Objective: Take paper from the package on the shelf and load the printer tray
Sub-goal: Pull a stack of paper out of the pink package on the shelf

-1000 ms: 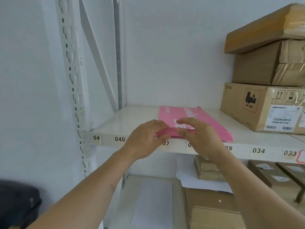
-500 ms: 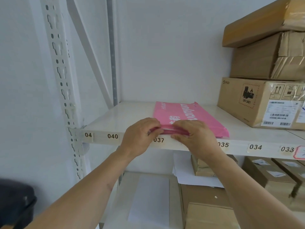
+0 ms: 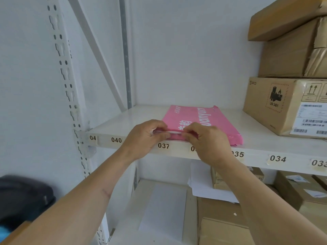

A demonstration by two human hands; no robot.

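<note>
A pink paper package (image 3: 200, 119) with white lettering lies flat on the white shelf (image 3: 123, 124), its near end at the shelf's front edge. My left hand (image 3: 145, 138) and my right hand (image 3: 207, 140) pinch that near end from either side. A thin white strip of paper edge (image 3: 172, 132) shows between my fingertips at the package opening. No printer or tray is in view.
Stacked cardboard boxes (image 3: 286, 103) fill the shelf's right side. The shelf front carries number labels (image 3: 163, 145). On the lower shelf lie loose white sheets (image 3: 203, 188) and more cardboard boxes (image 3: 224, 227). A perforated upright post (image 3: 70, 96) stands at left, a dark object (image 3: 23, 200) at lower left.
Both hands have closed in on the near end of the package, and a white paper edge now shows between the fingertips. The package has stayed in place.
</note>
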